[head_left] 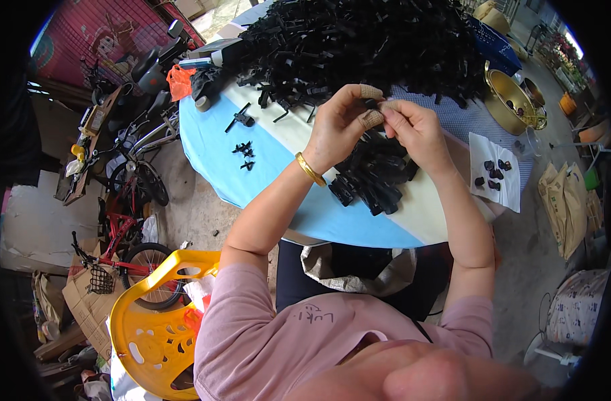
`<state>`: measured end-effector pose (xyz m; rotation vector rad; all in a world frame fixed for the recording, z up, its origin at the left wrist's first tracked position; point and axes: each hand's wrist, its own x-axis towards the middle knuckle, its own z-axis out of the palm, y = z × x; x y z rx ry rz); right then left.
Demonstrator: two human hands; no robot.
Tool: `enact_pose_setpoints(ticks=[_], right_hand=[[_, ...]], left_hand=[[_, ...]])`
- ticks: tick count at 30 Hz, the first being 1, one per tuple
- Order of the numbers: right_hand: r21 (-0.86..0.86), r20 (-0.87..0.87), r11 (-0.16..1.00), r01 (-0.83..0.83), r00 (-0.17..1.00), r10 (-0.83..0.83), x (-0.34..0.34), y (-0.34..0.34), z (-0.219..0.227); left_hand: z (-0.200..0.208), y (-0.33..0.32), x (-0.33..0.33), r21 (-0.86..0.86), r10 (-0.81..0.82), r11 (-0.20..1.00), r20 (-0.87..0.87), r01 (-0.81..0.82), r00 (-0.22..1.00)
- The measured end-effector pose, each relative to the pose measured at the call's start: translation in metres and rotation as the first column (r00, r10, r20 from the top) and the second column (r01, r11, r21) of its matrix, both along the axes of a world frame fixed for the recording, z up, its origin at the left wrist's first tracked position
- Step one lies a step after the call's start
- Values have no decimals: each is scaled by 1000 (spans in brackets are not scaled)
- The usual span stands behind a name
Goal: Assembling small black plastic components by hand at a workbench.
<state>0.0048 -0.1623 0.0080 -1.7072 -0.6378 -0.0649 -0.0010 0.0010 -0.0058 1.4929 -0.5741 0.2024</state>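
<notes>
My left hand [342, 125] and my right hand [418, 130] meet above the round table [205, 147], fingertips touching. Tan tape wraps some of the fingers. A small black piece [371, 103] shows between the fingers of the left hand, mostly covered. The right thumb and forefinger are pinched right beside it; what they hold is hidden. Just below the hands lies a bunch of black plastic parts [375, 177]. Beyond them rises a large heap of similar black parts [359, 47]. A few loose black pieces [244, 150] are on the blue cloth to the left.
At the table's right are a gold-coloured pot [498, 100], a clear cup [527, 144] and a white sheet [482, 157] with dark lumps. A yellow plastic chair [135, 314] is at lower left, near a red bicycle [121, 230]. An open sack [319, 267] sits at my lap.
</notes>
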Motion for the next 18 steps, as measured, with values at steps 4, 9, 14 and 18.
enact_pose_setpoints(ticks=[4, 9, 14, 18], right_hand=[[0, 4, 1000, 19, 1000, -19, -6, 3, 2], [-13, 58, 1000, 17, 998, -16, -6, 1, 4], [-16, -6, 1000, 24, 1000, -24, -6, -1, 6], [-17, -34, 1000, 24, 999, -24, -1, -4, 4]], left_hand=[[-2, -6, -4, -110, 68, 992, 56, -61, 996], [-2, -8, -9, -53, 89, 995, 201, -80, 976], [-7, -15, -7, -93, 131, 989, 163, -117, 978], [-3, -16, -4, -168, 99, 982, 52, -89, 994]])
